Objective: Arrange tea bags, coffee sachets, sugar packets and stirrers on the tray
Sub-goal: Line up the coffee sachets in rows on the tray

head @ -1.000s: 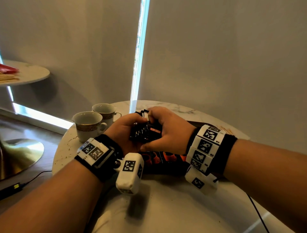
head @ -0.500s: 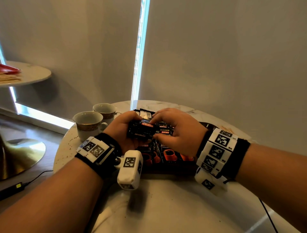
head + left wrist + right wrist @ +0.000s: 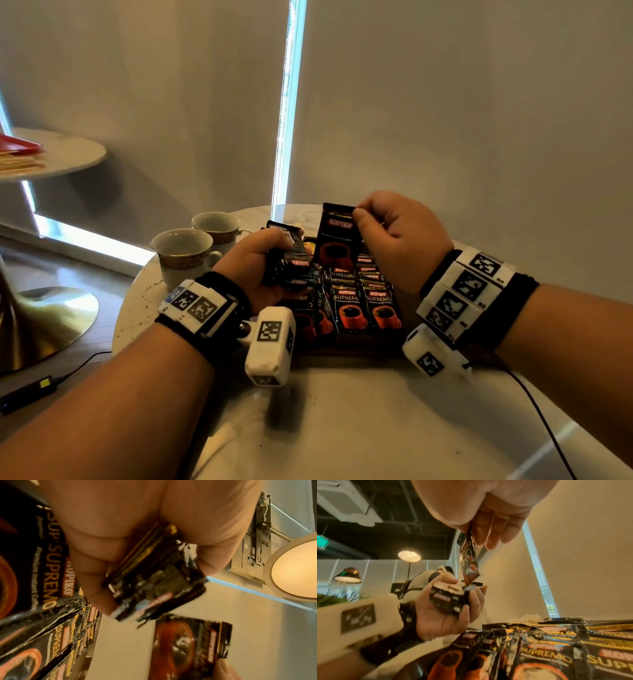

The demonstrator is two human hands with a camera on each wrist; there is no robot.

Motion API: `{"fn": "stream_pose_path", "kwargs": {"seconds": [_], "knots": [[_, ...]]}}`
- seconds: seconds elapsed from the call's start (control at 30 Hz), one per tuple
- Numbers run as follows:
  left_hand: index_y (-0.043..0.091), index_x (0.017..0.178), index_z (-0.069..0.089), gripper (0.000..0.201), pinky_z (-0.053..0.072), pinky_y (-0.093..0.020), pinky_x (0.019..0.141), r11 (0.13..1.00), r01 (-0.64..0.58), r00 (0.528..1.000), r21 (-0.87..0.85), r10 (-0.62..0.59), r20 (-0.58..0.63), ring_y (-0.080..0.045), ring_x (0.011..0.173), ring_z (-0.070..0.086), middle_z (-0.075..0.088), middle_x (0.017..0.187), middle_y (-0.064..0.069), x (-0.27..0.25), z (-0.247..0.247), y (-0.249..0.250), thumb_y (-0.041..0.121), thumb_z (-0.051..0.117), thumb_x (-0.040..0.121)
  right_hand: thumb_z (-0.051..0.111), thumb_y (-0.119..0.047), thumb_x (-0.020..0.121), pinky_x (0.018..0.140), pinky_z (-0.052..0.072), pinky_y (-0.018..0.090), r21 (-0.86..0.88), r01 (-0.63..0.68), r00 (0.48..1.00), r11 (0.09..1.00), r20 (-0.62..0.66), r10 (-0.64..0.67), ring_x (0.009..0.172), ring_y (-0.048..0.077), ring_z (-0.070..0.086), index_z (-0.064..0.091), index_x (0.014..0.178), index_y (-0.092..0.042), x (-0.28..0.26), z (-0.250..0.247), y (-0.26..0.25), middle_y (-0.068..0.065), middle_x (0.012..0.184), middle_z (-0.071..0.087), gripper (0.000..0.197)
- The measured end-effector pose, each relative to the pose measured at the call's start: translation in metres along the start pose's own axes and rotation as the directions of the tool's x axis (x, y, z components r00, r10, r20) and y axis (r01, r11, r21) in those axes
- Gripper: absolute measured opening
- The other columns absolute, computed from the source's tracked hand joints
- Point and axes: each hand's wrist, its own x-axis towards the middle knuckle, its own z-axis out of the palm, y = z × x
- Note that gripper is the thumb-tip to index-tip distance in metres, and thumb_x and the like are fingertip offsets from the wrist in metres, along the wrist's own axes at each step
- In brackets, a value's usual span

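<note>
Since a second ago my two hands have come apart: then both were bunched over one bundle of sachets, and now my right hand (image 3: 399, 236) has lifted a single coffee sachet (image 3: 337, 240) up and away, pinched at its top corner between thumb and forefinger so it hangs upright. My left hand (image 3: 255, 263) grips the rest of the bundle (image 3: 291, 270), fingers curled under it and thumb on top; from the right wrist view the stack (image 3: 448, 599) sits in the cupped palm, the hanging sachet's lower end just above it.

Below and between my hands, more sachets lie in overlapping rows (image 3: 363, 301) on a dark tray (image 3: 349, 346), whose near edge shows just beyond my wrists. The tray's right and far edges are hidden by my right hand and wristband. There is bare marble in front of the tray, towards me.

The round white marble table (image 3: 342, 428) carries two gold-banded teacups (image 3: 185, 253) to the left, near my left hand but not touching it. A black cable (image 3: 548, 421) trails over the table's right side. Behind are pale blinds with a bright slit of daylight; a second round table (image 3: 61, 154) stands at far left, well apart.

The sachets read "KOPIKO" in red and "SUPREMO" in gold, above a red cup picture.
</note>
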Motion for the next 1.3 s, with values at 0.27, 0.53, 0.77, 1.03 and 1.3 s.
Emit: {"fn": "stream_pose_path", "kwargs": {"seconds": [0.27,0.53,0.77,1.03,1.3], "knots": [[0.006,0.144,0.048,0.063,0.051,-0.057,0.099,0.994,0.042,0.989,0.1,-0.056,0.138,-0.045,0.12,0.06,0.059,0.134,-0.026,-0.003,0.0,0.0,0.023,0.061,0.085,0.054,-0.028,0.1,0.051,0.042,0.017,0.003,-0.113,0.987,0.994,0.116,0.111,0.058,0.009,0.056,0.065,0.079,-0.02,0.003,0.011,0.0,-0.001,0.068,0.065,0.024],[-0.003,0.136,0.052,0.06,0.058,-0.05,0.084,0.993,0.02,0.976,0.121,-0.045,0.211,-0.039,0.096,0.069,0.067,0.109,-0.025,-0.003,-0.001,-0.001,0.016,0.064,0.08,0.059,-0.037,0.096,0.06,0.042,0.021,-0.037,-0.159,0.974,0.987,0.159,0.162,0.066,0.002,0.055,0.064,0.093,-0.024,-0.001,0.021,-0.004,-0.007,0.083,0.063,0.014],[-0.003,0.135,0.052,0.053,0.059,-0.045,0.076,0.996,0.016,0.976,0.091,-0.035,0.217,-0.033,0.087,0.071,0.069,0.101,-0.02,-0.005,0.0,0.0,0.013,0.059,0.085,0.08,-0.053,0.068,0.09,0.042,0.016,-0.099,0.058,0.925,0.993,0.381,-0.016,0.112,0.007,0.046,0.058,0.097,-0.031,-0.008,0.01,-0.007,-0.014,0.124,0.045,0.043],[-0.002,0.137,0.052,0.054,0.055,-0.05,0.086,0.996,-0.012,0.988,0.084,-0.001,0.153,-0.037,0.095,0.068,0.064,0.115,-0.025,-0.006,0.003,-0.002,0.025,0.06,0.091,0.076,-0.046,0.069,0.078,0.039,0.014,-0.149,0.121,0.944,0.981,0.324,-0.067,0.095,0.005,0.045,0.05,0.101,-0.029,-0.01,0.021,-0.003,-0.012,0.106,0.044,0.045],[0.006,0.117,0.057,0.033,0.061,-0.036,0.066,0.984,-0.143,0.989,-0.103,0.139,-0.046,-0.023,0.073,0.069,0.065,0.091,-0.008,-0.005,0.004,0.01,0.032,0.053,0.097,0.082,-0.036,0.069,0.066,0.052,0.017,-0.15,-0.111,0.914,0.982,0.373,0.16,0.09,0.007,0.057,0.052,0.103,-0.025,-0.01,0.014,-0.002,-0.012,0.105,0.048,0.047]]}}
